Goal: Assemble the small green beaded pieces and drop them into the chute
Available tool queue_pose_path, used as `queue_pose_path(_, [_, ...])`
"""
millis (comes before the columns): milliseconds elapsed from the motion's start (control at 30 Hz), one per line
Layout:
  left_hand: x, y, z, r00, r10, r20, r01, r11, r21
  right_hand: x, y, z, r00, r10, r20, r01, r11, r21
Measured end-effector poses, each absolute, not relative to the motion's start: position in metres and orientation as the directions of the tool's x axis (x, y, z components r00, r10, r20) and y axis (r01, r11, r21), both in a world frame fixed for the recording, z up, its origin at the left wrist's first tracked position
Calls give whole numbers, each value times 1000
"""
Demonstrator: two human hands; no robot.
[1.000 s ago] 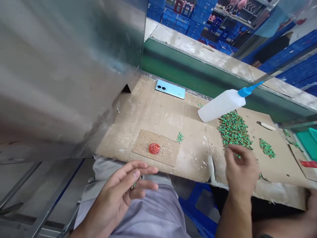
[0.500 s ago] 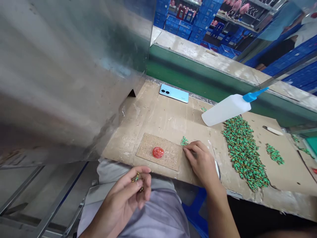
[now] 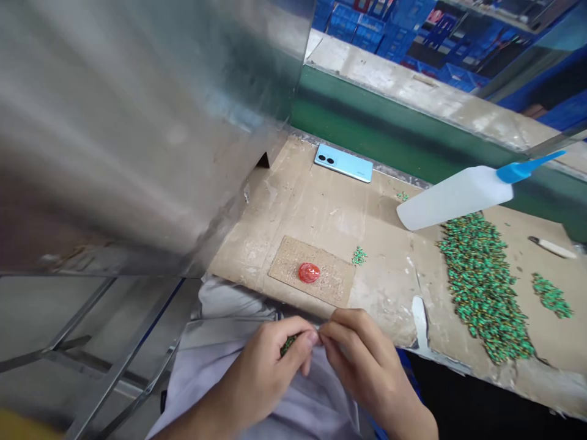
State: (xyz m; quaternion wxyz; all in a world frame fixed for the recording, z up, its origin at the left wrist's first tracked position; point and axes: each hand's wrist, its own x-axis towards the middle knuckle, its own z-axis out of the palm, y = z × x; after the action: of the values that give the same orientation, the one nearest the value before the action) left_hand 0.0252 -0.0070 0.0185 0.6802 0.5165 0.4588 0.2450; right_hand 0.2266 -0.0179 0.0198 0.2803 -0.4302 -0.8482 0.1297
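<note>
My left hand [image 3: 268, 373] is curled over a small bunch of green beads [image 3: 288, 345] above my lap. My right hand [image 3: 362, 360] has come in from the right, its fingertips pinched against the left fingertips. Anything between them is hidden. Neither hand touches the cardboard work surface [image 3: 321, 226]. On it lie a cork mat [image 3: 330, 287] bearing a glossy red round piece [image 3: 309, 272], a small cluster of green beads [image 3: 359, 255], and a long heap of green beads [image 3: 481, 287].
A white glue bottle with a blue nozzle [image 3: 454, 198] lies above the heap. A pale blue phone [image 3: 343, 163] and a small pale-handled tool [image 3: 553, 247] rest on the cardboard. A large metal sheet [image 3: 137, 134] fills the left side; blue crates [image 3: 358, 18] stand beyond.
My right hand has left the cork mat's edge and joined my left hand over my lap. The view has turned, shifting the work surface to the right.
</note>
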Motion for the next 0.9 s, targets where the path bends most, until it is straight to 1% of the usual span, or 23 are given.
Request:
queue_pose_path(67, [24,-7,21,469,798,-378,178,334,926,226,-19,22,-501,797,337,648,604,-464])
queue_pose_path(167, [20,-5,22,474,777,-414,197,364,910,228,-17,22,-519,795,315,626,604,-492])
queue_pose_path(333, [12,0,22,506,760,-409,175,374,911,226,-17,20,-530,790,307,605,606,-516])
queue_pose_path(433, [10,2,22,477,793,-378,194,325,926,221,-16,21,-504,822,265,560,544,-625])
queue_pose_path(533, [11,1,21,429,854,-296,262,196,945,219,-11,27,-497,850,173,502,445,-741])
queue_pose_path(600, [13,1,22,401,887,-228,292,112,950,220,-7,33,-518,847,120,473,401,-784])
queue_pose_path(667, [14,0,24,390,902,-187,276,79,958,222,-1,39,-543,837,71,450,361,-817])
queue_pose_path(733, [13,0,25,380,902,-205,222,126,967,224,6,42,-551,833,38,438,329,-837])
queue_pose_path(800, [9,1,25,365,888,-280,122,252,960,226,16,42,-496,866,63,466,327,-822])
queue_pose_path(833, [7,1,24,372,868,-330,47,337,940,227,21,40,-438,894,97,504,334,-797])
queue_pose_path(900, [4,1,20,408,825,-391,-153,484,862,227,31,34,-317,934,163,605,331,-724])
